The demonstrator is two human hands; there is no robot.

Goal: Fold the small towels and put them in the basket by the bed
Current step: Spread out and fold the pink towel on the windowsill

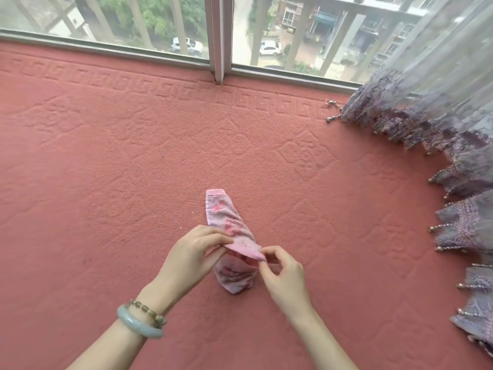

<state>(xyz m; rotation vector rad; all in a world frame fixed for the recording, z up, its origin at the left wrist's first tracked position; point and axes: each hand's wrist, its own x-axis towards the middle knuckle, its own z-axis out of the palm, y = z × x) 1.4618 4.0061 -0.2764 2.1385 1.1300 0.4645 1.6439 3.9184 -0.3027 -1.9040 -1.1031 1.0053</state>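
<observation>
Head view: my left hand (196, 251) and right hand (281, 273) each pinch an end of the pink towel's (226, 220) near hem, lifting it just off the red carpet (133, 169). Its far end lies flat, pointing toward the window (218, 36); lilac curtain (440, 129) drapes right.

Head view, steeply downward, close

A red carpeted floor (133, 161) with an embossed key-pattern border carries a small pink towel (226, 217), its far end lying flat beyond the fingers (226, 240). A beaded lilac curtain hem (453, 182) trails on it, well right of them.
</observation>
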